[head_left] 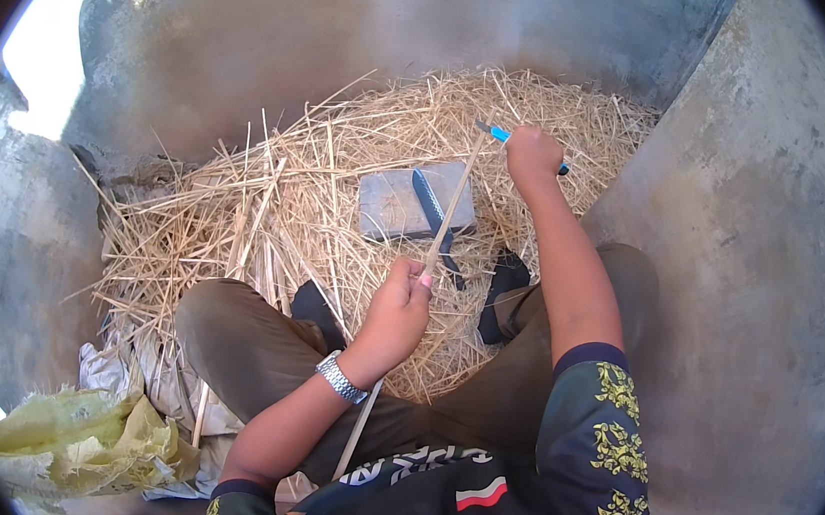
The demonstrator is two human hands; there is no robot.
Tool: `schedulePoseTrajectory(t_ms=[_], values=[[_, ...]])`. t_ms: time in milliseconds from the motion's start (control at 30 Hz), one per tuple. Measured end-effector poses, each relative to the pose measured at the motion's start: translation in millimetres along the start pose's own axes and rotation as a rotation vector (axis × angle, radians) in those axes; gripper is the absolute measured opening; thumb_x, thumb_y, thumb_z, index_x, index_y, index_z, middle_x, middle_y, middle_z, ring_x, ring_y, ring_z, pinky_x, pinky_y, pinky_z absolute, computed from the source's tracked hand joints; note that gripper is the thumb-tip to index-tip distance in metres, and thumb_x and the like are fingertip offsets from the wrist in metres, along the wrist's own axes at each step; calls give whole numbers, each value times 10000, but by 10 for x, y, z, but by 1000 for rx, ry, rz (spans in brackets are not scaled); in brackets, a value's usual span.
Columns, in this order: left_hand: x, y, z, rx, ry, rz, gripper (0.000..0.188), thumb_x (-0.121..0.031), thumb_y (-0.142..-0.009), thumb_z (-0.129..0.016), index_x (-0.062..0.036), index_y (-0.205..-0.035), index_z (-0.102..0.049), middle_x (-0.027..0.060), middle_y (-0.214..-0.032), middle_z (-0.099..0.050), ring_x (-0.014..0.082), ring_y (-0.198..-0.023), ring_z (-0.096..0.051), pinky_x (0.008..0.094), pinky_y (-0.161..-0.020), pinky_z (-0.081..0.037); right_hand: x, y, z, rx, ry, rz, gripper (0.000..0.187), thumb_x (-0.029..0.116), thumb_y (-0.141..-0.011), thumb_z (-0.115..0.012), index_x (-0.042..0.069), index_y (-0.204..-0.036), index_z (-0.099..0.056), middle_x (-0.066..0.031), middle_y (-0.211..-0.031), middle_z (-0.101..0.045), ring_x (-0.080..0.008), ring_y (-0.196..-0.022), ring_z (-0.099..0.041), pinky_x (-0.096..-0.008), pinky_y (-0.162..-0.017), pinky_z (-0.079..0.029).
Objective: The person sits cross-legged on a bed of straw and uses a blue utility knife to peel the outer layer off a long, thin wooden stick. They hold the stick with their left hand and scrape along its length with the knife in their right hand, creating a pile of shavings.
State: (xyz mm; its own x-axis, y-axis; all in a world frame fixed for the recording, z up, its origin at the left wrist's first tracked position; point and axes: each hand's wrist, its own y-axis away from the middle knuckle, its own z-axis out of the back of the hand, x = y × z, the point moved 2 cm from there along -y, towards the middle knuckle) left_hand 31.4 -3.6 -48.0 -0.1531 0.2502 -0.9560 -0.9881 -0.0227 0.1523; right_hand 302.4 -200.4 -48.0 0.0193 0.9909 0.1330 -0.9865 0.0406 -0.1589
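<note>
I see the left hand (394, 318) closed around a pale stick (456, 197) mid-view, its long axis running from past six o'clock to nearly one. The right hand (536, 155), toward one o'clock, clenches a blue knife (500, 135), blade toward ten (I can't tell whether it touches the stick).

The bare left hand (399, 311) is closed near the body, and its thumb points forward. The bent left forearm (290, 421) comes slantwise to it from below. The bare right hand (535, 156) makes a firm fist, reaching farther forward, and the right forearm (577, 275) stretches out behind it.
</note>
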Motion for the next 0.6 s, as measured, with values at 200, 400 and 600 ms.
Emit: schedulePoseTrajectory(t_ms=[200,400,600], values=[[7,2,-16,2,-39,-10,171,-163,-1038,-512,-14,-1121,-497,74,-745,-574,138,-633,-527,326,-577,-433,-8,21,-74,-6,34,60,174,113,-900,-598,63,-952,-756,-147,-942,-746,-326,-904,-739,-420,-725,-588],[-38,71,-24,53,-80,11,171,-164,-1040,-504,-13,-1120,-491,106,-738,-579,195,-601,-539,371,-565,-442,-161,-212,-179,-16,-64,-246,144,94,-909,-616,75,-939,-756,-172,-954,-742,-328,-908,-738,-423,-719,-589],[394,510,-100,13,-178,-76,154,-145,-1048,-502,-19,-1136,-511,6,-745,-528,77,-621,-475,260,-558,-404,-604,-216,225,-242,-339,-434,201,218,-870,-656,56,-948,-749,-173,-937,-738,-343,-919,-730,-449,-761,-584]])
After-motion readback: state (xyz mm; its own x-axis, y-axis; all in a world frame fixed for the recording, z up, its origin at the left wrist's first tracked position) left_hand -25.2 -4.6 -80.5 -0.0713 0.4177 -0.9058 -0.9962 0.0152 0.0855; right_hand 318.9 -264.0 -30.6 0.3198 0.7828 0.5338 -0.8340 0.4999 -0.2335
